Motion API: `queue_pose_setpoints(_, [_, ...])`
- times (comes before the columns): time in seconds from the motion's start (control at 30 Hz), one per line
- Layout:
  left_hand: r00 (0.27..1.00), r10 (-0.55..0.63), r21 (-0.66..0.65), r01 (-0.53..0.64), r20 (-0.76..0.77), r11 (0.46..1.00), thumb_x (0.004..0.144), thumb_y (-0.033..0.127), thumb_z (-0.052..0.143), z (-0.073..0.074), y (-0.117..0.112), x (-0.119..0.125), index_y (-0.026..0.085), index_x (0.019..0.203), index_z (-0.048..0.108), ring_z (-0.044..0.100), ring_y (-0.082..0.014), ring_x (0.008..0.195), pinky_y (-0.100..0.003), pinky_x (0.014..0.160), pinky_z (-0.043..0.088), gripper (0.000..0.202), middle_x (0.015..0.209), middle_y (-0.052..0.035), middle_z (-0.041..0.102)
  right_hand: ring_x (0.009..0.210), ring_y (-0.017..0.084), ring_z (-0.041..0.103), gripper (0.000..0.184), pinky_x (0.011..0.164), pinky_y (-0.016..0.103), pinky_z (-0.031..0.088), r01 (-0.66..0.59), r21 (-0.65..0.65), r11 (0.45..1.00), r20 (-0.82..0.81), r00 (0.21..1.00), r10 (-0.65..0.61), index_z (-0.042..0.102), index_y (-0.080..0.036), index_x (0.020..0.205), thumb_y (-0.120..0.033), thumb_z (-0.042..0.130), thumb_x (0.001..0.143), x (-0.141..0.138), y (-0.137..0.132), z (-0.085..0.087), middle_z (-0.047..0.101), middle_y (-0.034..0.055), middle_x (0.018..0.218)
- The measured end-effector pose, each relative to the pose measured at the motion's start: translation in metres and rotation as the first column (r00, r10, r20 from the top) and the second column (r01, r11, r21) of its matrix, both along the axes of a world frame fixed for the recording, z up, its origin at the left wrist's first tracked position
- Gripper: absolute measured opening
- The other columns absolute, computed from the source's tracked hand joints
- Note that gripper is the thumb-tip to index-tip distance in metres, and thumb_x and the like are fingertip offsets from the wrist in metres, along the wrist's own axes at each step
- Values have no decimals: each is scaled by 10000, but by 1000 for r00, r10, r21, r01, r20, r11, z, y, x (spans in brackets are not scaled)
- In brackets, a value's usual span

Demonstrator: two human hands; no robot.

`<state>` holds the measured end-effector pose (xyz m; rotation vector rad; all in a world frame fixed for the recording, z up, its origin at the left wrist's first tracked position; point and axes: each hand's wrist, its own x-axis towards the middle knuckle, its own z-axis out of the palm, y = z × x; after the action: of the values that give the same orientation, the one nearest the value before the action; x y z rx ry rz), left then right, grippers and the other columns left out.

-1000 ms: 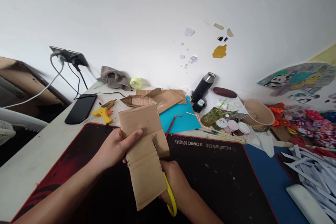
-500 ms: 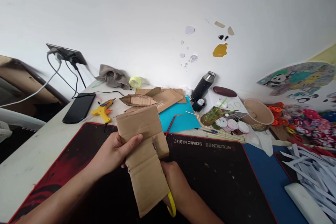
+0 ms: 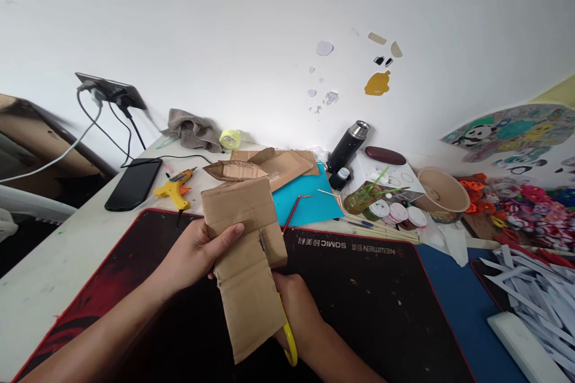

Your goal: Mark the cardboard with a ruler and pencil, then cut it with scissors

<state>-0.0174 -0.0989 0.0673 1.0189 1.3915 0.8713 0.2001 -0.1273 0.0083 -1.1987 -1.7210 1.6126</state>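
Observation:
A piece of brown cardboard point(image 3: 249, 293) with fold lines hangs tilted over the dark desk mat. My left hand point(image 3: 209, 251) grips its left edge, thumb flat on the front and the other fingers behind. Yellow-handled scissors point(image 3: 290, 341) are in my right hand point(image 3: 294, 302), at the lower right of the cardboard. A bit of blade shows in a slit at the cardboard's right side; the rest of the blades and most right-hand fingers are hidden behind it. Beyond the cardboard lies a boat-shaped cardboard piece point(image 3: 236, 171).
A yellow glue gun point(image 3: 174, 190) and a phone point(image 3: 133, 184) lie at left. Behind are cardboard scraps point(image 3: 287, 170), blue paper point(image 3: 309, 197) and a red-handled tool point(image 3: 291, 213). A flask point(image 3: 348, 146), a jar point(image 3: 359, 197) and paint pots point(image 3: 398, 213) stand at right, near paper strips point(image 3: 530, 293).
The cardboard and both hands have shifted very slightly, its lower end moving up and left. More of the yellow scissor handle shows beside the cardboard.

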Motion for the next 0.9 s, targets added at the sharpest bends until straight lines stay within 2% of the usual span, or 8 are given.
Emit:
queue_pose_setpoints(0.17, [1000,8,-9,-8,-7,1000,776,778,766,-2,3,-1,208,753,686,510,-141,391,-242,353,408,576,541,-9,644,826,259,765,190,692,299,565,41,-91,995,-78,996,-49,856,-200,902,-369,770,917,-5,-1,-6,836,36,856])
queue_pose_setpoints(0.3, [999,-30,-19,30,-24,999,784,780,757,-4,11,-4,200,723,686,525,-148,396,-244,361,419,588,524,-19,639,767,232,736,167,650,283,537,28,-61,998,-36,999,-30,839,-190,898,-347,786,882,-6,2,-9,843,32,883])
queue_pose_setpoints(0.47, [1000,-16,-14,15,-23,1000,778,785,757,-1,13,-4,200,697,681,524,-144,389,-238,351,402,595,526,-30,651,704,209,705,137,601,263,502,9,-8,1000,16,1000,-9,837,-184,878,-303,768,867,-3,6,-8,823,17,801])
queue_pose_setpoints(0.6, [1000,15,-19,-15,14,1000,742,796,778,3,9,-3,201,699,682,513,-137,379,-232,337,398,604,517,-20,640,752,236,749,117,647,285,531,34,38,999,-29,999,-33,841,-189,874,-287,780,854,-3,5,-5,847,24,866])
queue_pose_setpoints(0.73, [999,22,-48,-20,30,999,721,828,788,5,5,-2,194,720,692,519,-136,377,-230,339,407,641,514,-17,637,848,267,786,123,714,307,573,15,32,999,-38,999,-14,865,-218,918,-289,764,911,-4,2,-2,853,24,898])
queue_pose_setpoints(0.9, [1000,7,-2,-7,-26,1000,751,839,753,5,0,2,195,738,697,508,-135,389,-239,353,418,647,527,-17,637,938,284,785,195,785,323,600,10,5,1000,-51,999,-10,867,-210,1002,-372,770,952,4,-1,-13,854,48,962])
